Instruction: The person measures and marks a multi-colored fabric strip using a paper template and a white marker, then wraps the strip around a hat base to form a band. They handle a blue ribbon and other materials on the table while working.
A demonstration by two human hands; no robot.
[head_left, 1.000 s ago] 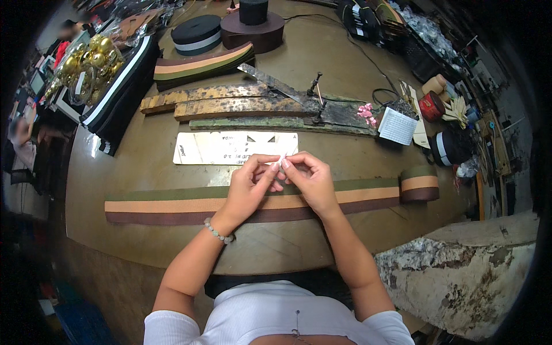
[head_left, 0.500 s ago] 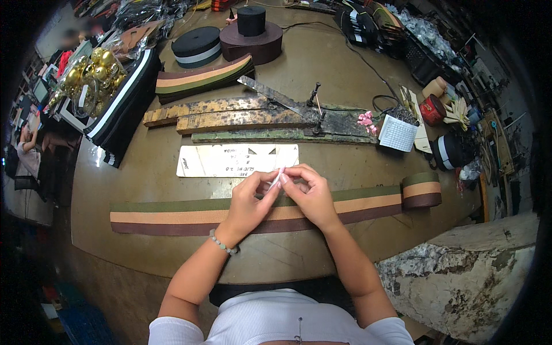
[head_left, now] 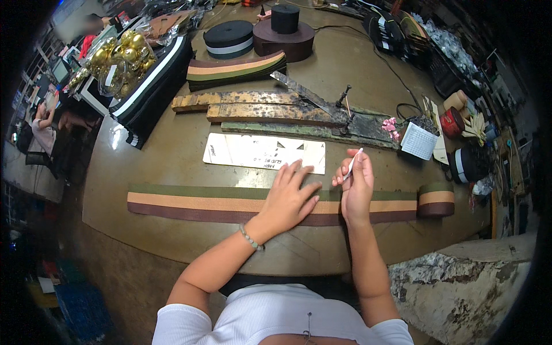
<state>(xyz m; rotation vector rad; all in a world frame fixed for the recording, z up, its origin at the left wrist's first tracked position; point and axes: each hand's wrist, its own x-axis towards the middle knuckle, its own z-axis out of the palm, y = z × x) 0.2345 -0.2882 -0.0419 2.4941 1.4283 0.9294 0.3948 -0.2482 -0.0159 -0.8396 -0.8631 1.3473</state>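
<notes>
My left hand [head_left: 289, 198] lies spread, palm down, over a striped green, tan and maroon webbing strip [head_left: 190, 202]. Its fingertips reach the lower edge of a white card template [head_left: 238, 150] with dark handwriting and small cut-out triangles. Beside it, raised above the strip, my right hand [head_left: 359, 192] pinches a thin white pointed stick [head_left: 352, 166] between thumb and fingers; its exact kind is unclear. The strip runs flat across the table to a webbing roll [head_left: 436, 201] at the right.
Beyond the card lies a wooden jig [head_left: 247, 103] with a hinged metal bar [head_left: 307, 95]. Stacked striped pieces [head_left: 236, 69] and dark webbing rolls [head_left: 283, 41] stand at the back. To the right are a white gridded pad [head_left: 418, 141] and a red tin [head_left: 453, 122].
My hands have parted. The left one has opened and come down onto the strip and card; the right one has moved right with the white stick. The whole view has shifted slightly.
</notes>
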